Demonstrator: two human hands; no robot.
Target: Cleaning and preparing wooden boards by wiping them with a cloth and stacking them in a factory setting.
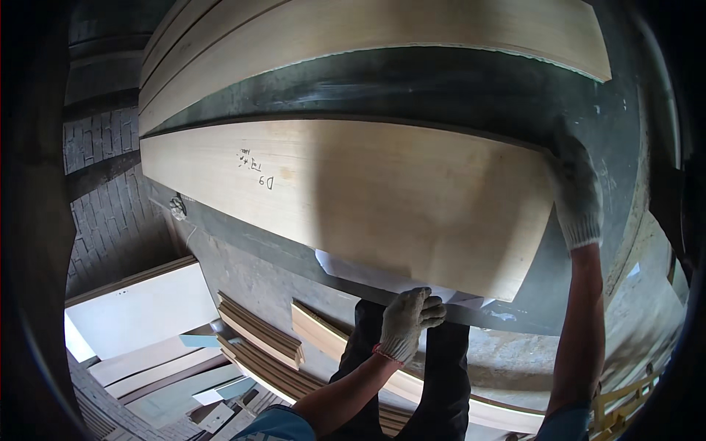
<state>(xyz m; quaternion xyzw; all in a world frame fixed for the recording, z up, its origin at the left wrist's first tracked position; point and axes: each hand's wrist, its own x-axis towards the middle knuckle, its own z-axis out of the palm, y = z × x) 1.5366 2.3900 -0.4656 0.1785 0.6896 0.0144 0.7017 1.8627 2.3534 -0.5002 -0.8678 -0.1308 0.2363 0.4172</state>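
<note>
A long pale wooden board (419,198) lies across a dark worktable in front of me, with handwriting near its left end. My right hand (576,187), in a light work glove, reaches to the board's far right corner; its fingers stretch along that corner, partly in shadow. My left hand (410,316), also gloved, is at the near edge, where white sheets of paper (360,272) stick out from under the board. Its fingers are curled close to the paper and the board's edge; what they pinch, if anything, is hidden.
More pale boards (382,33) lie farther back on the dark tabletop (338,84). Stacked wooden strips (261,327) lie low in front of the table. A white panel (147,305) and several offcuts are at lower left, a yellow frame (625,404) at lower right.
</note>
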